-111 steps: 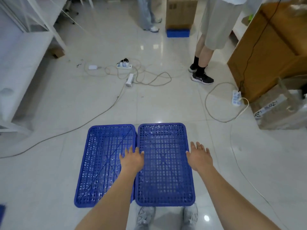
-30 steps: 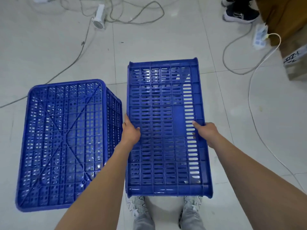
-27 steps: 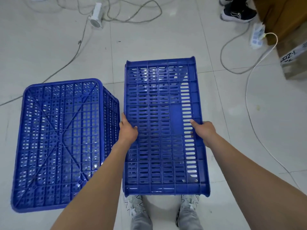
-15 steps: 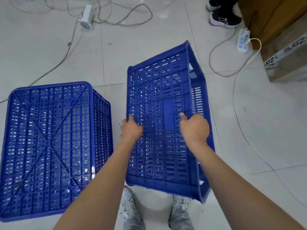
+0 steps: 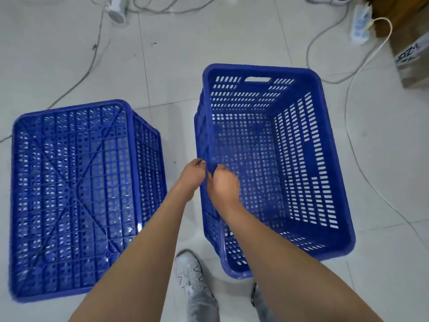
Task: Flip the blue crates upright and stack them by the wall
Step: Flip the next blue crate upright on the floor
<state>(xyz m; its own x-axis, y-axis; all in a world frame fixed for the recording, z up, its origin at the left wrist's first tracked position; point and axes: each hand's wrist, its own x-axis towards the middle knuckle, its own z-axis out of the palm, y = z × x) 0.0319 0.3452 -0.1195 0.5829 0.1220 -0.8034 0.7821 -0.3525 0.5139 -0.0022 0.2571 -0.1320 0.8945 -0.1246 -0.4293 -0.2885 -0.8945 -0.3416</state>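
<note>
Now the right-hand blue crate [image 5: 299, 159] sits open side up on the tiled floor [image 5: 185, 66], just past the person's grey shoes [image 5: 197, 287]. Both hands pinch its left long rim: left hand [image 5: 192, 175] outside, right hand [image 5: 224, 184] inside, fingers clenched on the plastic. Beside it, apart, the other blue crate [image 5: 74, 194] lies bottom up.

A storeroom or workroom: pale tiled floor [image 5: 232, 43] strewn with cables [image 5: 92, 54], a power strip [image 5: 359, 24], cardboard box [image 5: 413, 59].
</note>
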